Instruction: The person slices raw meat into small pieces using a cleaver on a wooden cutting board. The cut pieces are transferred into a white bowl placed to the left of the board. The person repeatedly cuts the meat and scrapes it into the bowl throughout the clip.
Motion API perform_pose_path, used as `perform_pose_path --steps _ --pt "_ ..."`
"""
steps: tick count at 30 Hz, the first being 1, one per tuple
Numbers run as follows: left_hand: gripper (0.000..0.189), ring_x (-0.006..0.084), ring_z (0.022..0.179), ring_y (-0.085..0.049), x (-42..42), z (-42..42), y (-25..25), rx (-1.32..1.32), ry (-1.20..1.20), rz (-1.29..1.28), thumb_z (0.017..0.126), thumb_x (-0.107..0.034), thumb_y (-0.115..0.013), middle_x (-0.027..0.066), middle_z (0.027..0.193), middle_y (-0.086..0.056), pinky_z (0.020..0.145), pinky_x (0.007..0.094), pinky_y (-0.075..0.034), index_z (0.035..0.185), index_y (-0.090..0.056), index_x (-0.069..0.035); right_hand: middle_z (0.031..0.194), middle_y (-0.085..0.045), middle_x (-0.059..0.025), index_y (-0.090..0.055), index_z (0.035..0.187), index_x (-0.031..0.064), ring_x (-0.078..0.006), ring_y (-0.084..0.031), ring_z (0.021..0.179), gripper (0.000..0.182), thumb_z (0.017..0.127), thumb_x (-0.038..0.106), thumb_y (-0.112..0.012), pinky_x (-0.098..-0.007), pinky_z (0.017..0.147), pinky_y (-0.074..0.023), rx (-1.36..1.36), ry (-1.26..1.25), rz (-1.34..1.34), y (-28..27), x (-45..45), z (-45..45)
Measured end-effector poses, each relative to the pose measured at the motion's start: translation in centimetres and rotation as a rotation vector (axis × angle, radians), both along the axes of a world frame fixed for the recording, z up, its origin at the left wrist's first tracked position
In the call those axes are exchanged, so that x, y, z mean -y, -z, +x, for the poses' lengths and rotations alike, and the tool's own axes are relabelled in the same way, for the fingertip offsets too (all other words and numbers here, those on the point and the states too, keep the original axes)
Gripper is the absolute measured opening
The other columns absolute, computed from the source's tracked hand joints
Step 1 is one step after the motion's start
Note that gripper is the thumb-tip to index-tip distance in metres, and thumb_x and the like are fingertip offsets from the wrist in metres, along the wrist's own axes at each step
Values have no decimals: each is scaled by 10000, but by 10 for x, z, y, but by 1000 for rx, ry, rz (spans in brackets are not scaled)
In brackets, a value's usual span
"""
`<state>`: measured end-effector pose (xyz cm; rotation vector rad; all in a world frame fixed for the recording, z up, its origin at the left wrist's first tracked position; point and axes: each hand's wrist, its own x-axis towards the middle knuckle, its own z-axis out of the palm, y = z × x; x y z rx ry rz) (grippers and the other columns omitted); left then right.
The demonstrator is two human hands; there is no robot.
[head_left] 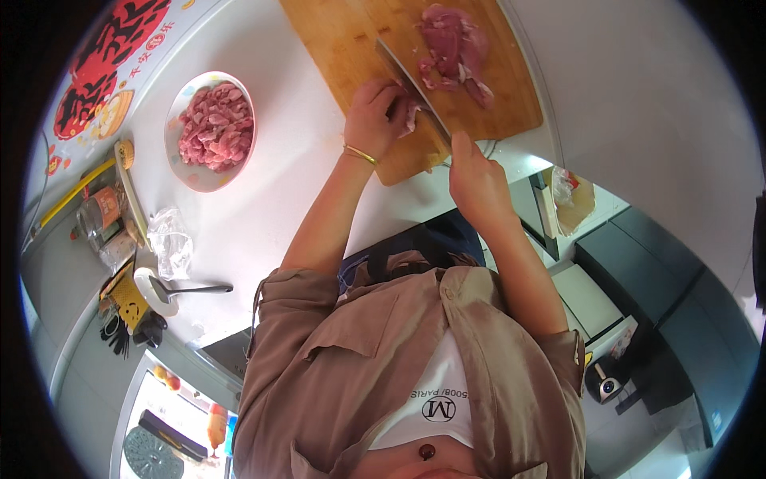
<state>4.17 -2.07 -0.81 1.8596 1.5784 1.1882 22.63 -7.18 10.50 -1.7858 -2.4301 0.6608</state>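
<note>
My right hand (476,173) grips the handle of a knife (413,87), whose blade points up and left across a wooden cutting board (502,117). Beside the blade, my left hand (378,114) presses a small piece of raw meat (412,117) onto the board with curled fingers. The blade lies against or very near this piece; the exact contact is hidden. A larger portion of raw meat (452,48) rests farther up the board, right of the knife. To the left, a round bowl (209,181) on the white counter holds many small pieces of cut raw meat.
Left on the counter (287,120) are a crumpled clear plastic bag (170,242), a ladle-like utensil with a dark handle (197,289), a jar (99,212) and a wooden-handled brush (124,154). A yellow utensil holder (128,296) stands at the lower left. The counter's front edge runs below the board.
</note>
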Motion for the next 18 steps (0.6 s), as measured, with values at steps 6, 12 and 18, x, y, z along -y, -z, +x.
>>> perform_pose_path --steps 6,12,18 --pt "192 295 981 -600 -3 5 -5 -3 -7 -56 768 -86 -705 82 1020 -640 832 380 -505 958 -684 -65 900 -603 -188 -394 1008 35 -377 -647 617 242 821 7 -545 -447 535 -538 65 -70 -66 2 -8 2" --pt "174 297 926 -602 -3 9 -5 104 -23 -192 745 -88 -717 71 1000 -635 800 385 -504 914 -678 -82 987 -579 -236 -394 1059 11 -460 -601 725 211 861 -3 -466 -529 626 -499 13 -51 -349 -3 -32 -12" --pt "181 290 909 -609 -9 4 9 -21 33 -113 732 -70 -722 79 991 -636 783 385 -509 906 -673 -78 1029 -578 -256 -391 1114 2 -482 -595 761 253 871 4 -461 -553 676 -483 -43 -100 -253 9 -88 -53"
